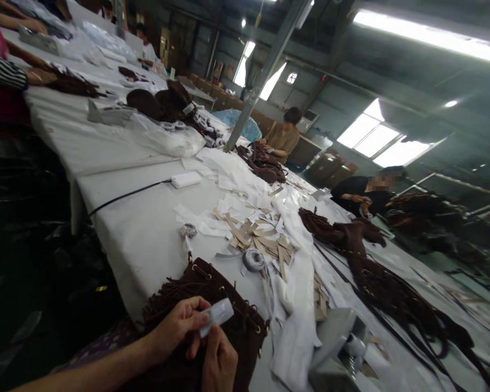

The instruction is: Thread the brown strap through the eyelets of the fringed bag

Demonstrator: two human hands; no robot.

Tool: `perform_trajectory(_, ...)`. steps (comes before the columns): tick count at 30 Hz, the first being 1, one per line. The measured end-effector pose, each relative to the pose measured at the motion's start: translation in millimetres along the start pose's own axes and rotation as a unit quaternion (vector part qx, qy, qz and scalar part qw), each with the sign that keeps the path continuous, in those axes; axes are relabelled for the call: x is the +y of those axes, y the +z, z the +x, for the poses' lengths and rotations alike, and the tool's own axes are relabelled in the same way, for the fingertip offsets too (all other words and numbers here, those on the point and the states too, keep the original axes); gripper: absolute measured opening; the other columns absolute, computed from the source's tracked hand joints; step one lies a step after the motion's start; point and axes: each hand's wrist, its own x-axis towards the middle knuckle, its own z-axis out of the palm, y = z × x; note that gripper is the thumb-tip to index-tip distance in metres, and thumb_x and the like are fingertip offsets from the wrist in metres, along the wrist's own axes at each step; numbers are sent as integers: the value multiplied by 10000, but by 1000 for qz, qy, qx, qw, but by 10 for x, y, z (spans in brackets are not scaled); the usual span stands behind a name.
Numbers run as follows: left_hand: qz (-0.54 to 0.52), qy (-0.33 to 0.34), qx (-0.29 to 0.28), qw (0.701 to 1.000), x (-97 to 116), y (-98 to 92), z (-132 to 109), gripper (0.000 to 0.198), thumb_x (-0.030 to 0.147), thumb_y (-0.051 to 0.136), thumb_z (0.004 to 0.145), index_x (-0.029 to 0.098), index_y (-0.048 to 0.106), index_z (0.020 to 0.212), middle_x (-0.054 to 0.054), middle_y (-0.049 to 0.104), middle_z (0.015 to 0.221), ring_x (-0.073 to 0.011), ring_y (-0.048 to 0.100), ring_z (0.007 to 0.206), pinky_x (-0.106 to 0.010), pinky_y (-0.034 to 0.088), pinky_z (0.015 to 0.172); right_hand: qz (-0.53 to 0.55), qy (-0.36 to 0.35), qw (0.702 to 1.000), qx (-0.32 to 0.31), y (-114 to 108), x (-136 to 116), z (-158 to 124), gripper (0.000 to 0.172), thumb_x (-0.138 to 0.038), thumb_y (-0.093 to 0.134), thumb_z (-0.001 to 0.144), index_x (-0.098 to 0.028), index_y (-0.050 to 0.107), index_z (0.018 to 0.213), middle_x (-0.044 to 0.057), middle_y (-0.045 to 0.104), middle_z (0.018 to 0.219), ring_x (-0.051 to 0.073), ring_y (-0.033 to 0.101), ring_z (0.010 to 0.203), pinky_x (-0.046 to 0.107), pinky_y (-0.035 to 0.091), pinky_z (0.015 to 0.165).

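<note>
A small clear plastic packet point(217, 317) with something whitish in it is pinched between my two hands. My left hand point(183, 322) grips its near end with thumb and fingers. Just below, my right hand point(219, 356) has its thumb against the packet's lower edge, fingers curled. Under both hands lies a dark brown fringed bag point(239, 307) with gold eyelets along its top edge. Beyond the bag's upper corner sits a small wrapped bundle point(188, 231). A roll of grey-white tape point(253, 260) lies to the right of that bundle.
Tan and white paper strips point(265, 234) are strewn mid-table. A grey metal tape dispenser point(337, 348) stands at lower right. More brown bags point(367, 267) lie along the right. A metal post point(265, 76) rises from the table. A white power strip point(185, 179) trails a black cord. Several people work around the table.
</note>
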Motion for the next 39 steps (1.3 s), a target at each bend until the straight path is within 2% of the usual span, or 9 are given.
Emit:
perform_trajectory(4,25,-5,3,1000,-62,20,24,417,515,640,808,158,476,950,-2,647,566,-86,495,307,-143,282,308,37,69,996,48,-120,-85,36,595,-704,365,845,-206,527,563,-36,439,482,124,409,486,257,332,519)
perform_trajectory(9,187,-33,0,982,67,71,-5,485,661,434,851,182,507,831,17,590,551,-123,522,355,-192,336,335,-64,121,972,191,-743,-298,296,564,-726,431,782,-215,653,693,-13,548,537,172,525,563,269,392,574)
perform_trajectory(12,446,61,29,892,427,153,-39,532,587,361,914,175,556,641,-21,584,627,-160,599,569,-249,465,529,-185,108,957,196,-1119,-361,659,531,-641,395,820,-210,684,935,51,711,867,235,634,840,278,442,723)
perform_trajectory(14,540,155,79,824,686,208,-2,396,471,405,934,190,634,774,-49,649,820,-196,629,799,-300,494,767,-252,108,945,177,-1243,-381,967,491,-547,368,865,-201,661,1053,77,714,998,248,637,942,291,442,798)
perform_trajectory(19,614,154,55,772,885,237,333,499,306,508,876,192,444,1358,-118,538,1332,-261,509,1213,-375,380,1046,-325,120,928,139,-1103,-366,1670,456,-469,393,894,-135,691,979,191,695,1034,342,635,992,404,453,819)
perform_trajectory(24,678,81,14,730,811,213,523,249,223,541,820,196,632,1051,-83,583,1068,-242,628,943,-336,466,864,-351,127,921,112,-883,-268,1982,418,-425,505,862,-52,689,904,281,661,1055,380,611,1049,465,444,863)
perform_trajectory(29,664,158,-55,729,875,237,203,139,167,498,856,232,614,895,-30,570,997,-166,608,816,-251,453,757,-254,36,966,42,-1087,-397,1795,344,-411,529,837,-99,665,889,155,714,896,270,658,880,351,466,811)
perform_trajectory(34,630,225,-55,741,815,219,-189,169,173,465,900,243,619,903,-29,548,929,-145,587,780,-221,441,696,-123,-73,988,-58,-1322,-1028,1144,321,-457,609,783,-173,655,923,33,706,812,189,641,753,260,475,681)
perform_trajectory(39,617,310,-34,723,705,226,-315,167,188,474,894,246,629,875,-27,548,832,-133,548,655,-225,407,581,-201,-132,949,-203,-833,-1092,548,83,-237,629,727,-209,680,668,-21,641,585,149,585,576,208,325,476)
